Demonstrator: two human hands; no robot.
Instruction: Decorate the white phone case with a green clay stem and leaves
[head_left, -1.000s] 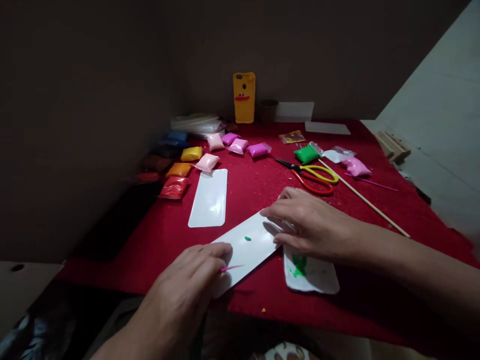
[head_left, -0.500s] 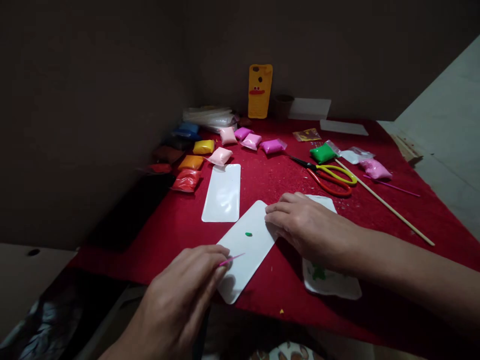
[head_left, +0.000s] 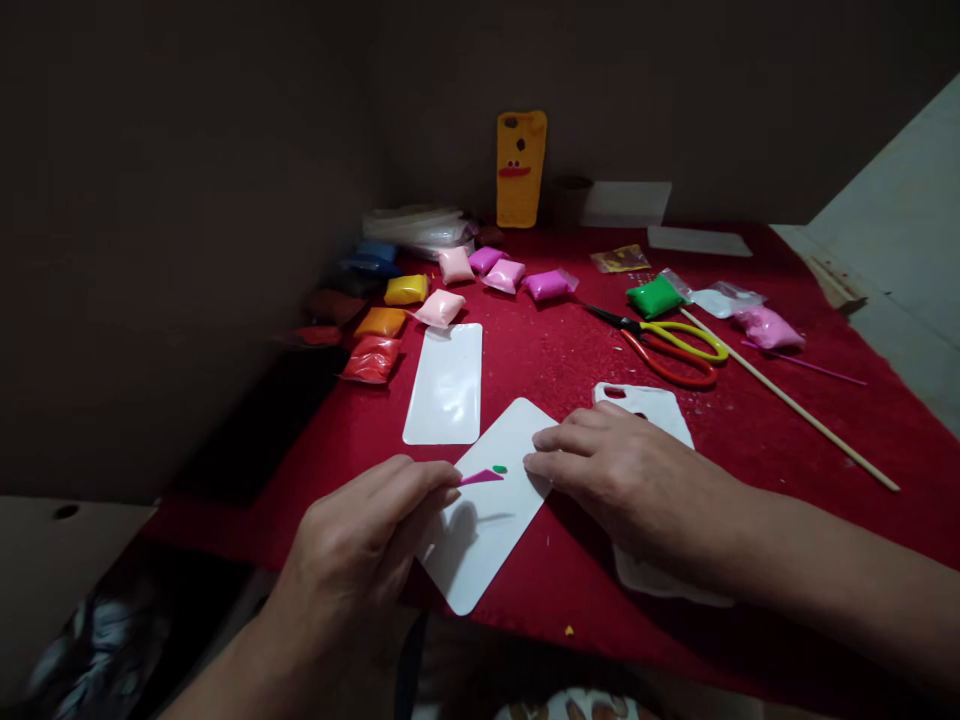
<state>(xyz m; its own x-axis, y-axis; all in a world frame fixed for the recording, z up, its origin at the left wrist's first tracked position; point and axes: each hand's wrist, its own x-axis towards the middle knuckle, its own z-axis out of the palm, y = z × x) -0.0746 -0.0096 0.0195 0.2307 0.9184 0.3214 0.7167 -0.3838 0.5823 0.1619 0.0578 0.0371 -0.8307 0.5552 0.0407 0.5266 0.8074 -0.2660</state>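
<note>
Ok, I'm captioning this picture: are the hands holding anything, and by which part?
The left hand pinches a pink tool behind its pointed tip. The right hand touches the white card near its right edge; whether it grips is unclear.

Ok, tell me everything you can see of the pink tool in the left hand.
The pink tool is small and thin; its visible end looks like a flat, pointed blade, apparently plastic. It is pinched in the left hand, which hides its other end. It points rightward in the view, over the white board, with its tip beside the green bit. Its shadow falls apart from it, so it seems raised off the board. Whether it touches the green bit can't be told.
</note>
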